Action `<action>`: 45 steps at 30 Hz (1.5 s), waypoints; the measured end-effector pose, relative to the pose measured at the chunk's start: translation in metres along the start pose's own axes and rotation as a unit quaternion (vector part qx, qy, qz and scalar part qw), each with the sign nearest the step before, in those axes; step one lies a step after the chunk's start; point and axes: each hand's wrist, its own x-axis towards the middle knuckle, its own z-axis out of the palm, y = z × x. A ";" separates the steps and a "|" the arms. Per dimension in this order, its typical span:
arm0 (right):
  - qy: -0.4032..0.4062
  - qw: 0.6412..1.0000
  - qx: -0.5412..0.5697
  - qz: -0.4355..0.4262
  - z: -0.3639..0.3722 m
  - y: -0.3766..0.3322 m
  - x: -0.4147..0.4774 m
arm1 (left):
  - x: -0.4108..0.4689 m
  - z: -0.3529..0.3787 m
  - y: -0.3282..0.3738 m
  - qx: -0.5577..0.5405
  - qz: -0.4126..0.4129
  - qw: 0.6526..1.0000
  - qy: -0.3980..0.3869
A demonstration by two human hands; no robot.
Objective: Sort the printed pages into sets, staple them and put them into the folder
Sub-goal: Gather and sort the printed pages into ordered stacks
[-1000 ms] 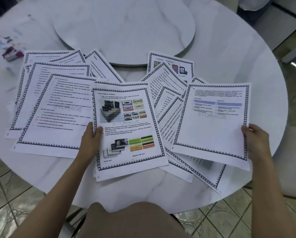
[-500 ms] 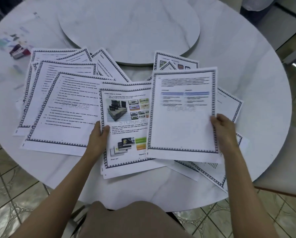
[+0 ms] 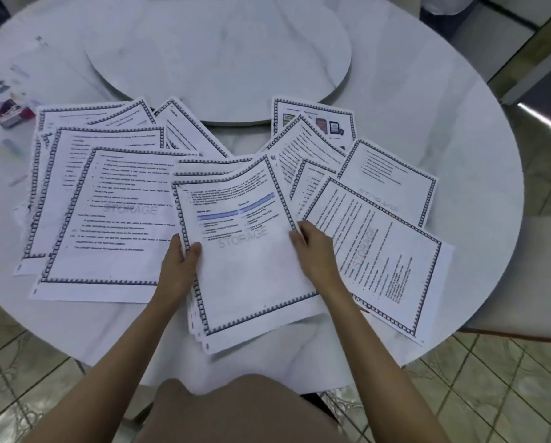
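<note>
Several printed pages with dark patterned borders and a "STORAGE" watermark lie fanned over the near half of the round table. A page with a blue table band tops a small stack in the middle. My left hand grips the stack's left edge, thumb on top. My right hand holds the top page's right edge. A spread of text pages lies to the left. More pages overlap to the right, one with pictures at the back.
The white marble table carries a round raised turntable at its centre. A small red and white object sits at the far left among blurred items. A pale chair stands at the right. The floor is tiled.
My right hand carried the blue-band page from the right side leftward and laid it on the stack under my left hand, covering the picture page.
</note>
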 end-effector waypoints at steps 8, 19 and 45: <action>0.058 0.998 0.017 0.036 -0.040 0.023 -0.003 | 0.002 0.001 -0.005 -0.005 0.005 1.000 0.002; 0.101 0.977 -0.172 0.071 -0.152 0.094 0.036 | 0.008 0.006 -0.007 0.024 -0.013 0.999 0.037; 0.043 0.989 -0.116 0.080 -0.221 0.104 0.049 | 0.010 0.013 -0.016 0.101 -0.014 0.988 0.114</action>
